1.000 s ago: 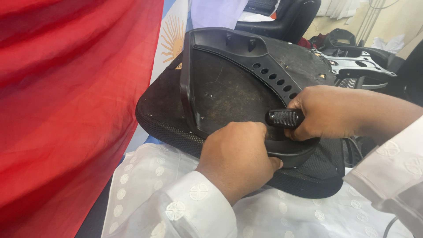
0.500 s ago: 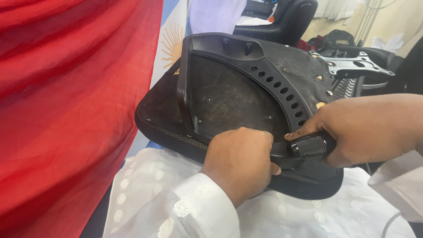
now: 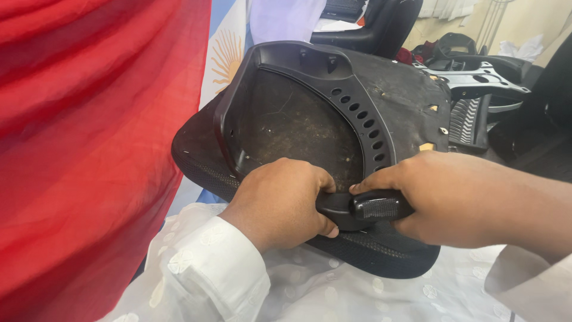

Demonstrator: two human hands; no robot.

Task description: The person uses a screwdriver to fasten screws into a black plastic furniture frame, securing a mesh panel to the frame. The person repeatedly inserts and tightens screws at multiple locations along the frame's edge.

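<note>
Hands are clamped on the near end of a black plastic frame that sits on the underside of an upturned office-chair seat, which rests tilted on the person's lap over white embroidered cloth. The left hand is closed in a fist over the lower rim of the frame, fingers curled under and out of sight. The right hand is wrapped around a short black handle with a ribbed grip pad, thumb laid along its top edge. The step in hand is judged to be the working of this handle or frame end against the seat, whether pressed on or pulled off cannot be told. A firm, steady squeeze or pull at the joint is likely called for next, with the seat braced so that it is not tipped off the lap. Red fabric hangs at the left, and other chair parts lie behind.
</note>
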